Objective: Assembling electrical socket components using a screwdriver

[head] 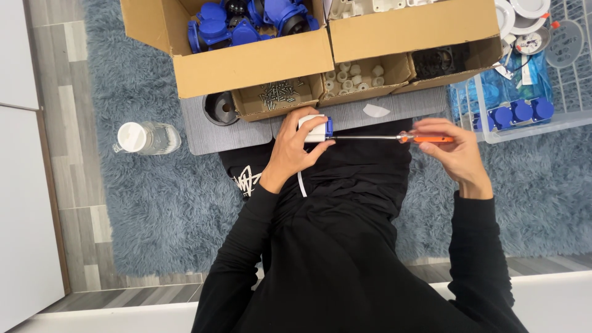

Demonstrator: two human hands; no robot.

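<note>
Fastening step: left hand [290,151] clamps white-and-blue socket housing [316,128]; right hand [453,151], at three o'clock, pinches orange-handled screwdriver [425,139], tip engaged. Requires steady alignment.

A large cardboard box [246,65] sits at the top of a shaggy blue-grey rug [154,216]. Inside it lie blue plastic socket housings [246,21]. Against its front wall stand three small open cartons: one of dark screws [279,94], one of pale round caps [357,77], one of black parts [439,61]. Left of the box lies a clear bottle with a white cap [145,137]. Right of it stands a clear plastic bin [524,111].
</note>
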